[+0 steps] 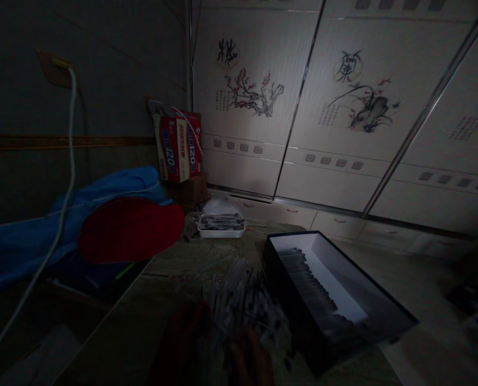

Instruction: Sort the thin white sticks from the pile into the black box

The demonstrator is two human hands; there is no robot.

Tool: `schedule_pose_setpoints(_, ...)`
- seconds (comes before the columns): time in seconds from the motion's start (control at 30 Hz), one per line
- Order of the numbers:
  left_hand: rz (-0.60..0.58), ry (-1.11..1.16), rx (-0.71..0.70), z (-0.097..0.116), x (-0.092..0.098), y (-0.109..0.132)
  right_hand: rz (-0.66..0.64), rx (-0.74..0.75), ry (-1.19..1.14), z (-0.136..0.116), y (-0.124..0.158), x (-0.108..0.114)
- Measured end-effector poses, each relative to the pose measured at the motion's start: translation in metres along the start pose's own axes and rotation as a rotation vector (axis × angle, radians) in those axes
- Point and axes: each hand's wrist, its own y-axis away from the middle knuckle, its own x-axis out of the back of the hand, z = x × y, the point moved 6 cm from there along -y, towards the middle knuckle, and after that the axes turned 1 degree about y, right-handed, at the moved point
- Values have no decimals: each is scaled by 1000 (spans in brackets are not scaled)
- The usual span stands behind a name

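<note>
The light is very dim and both hands are dark. My left hand is at the near edge of a loose pile of thin, clear, stick-like tubes, its fingers closed. To its right, my right hand has curled fingers close to the same pile. A thin pale stick seems to span the gap between the hands; what each grips is too dark to make out. Right of the pile stands an open black box with a white inside, where dark-ended sticks lie in a row.
A white tray of similar sticks stands at the far end of the marbled table. On the left are a red round pad, blue cloth and a white cable. A red carton stands before sliding cabinet doors.
</note>
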Motion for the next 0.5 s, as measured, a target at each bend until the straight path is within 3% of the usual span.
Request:
schedule_pose_setpoints(0.3,71,4,15,-5,14,-8,87,-50,131,11,-34,54)
schedule_pose_setpoints(0.4,64,5,7,-4,11,-6,81,-23,108,12,-34,56)
schedule_pose_setpoints(0.5,42,3,-4,-1,6,-2,85,14,113,6,-21,43)
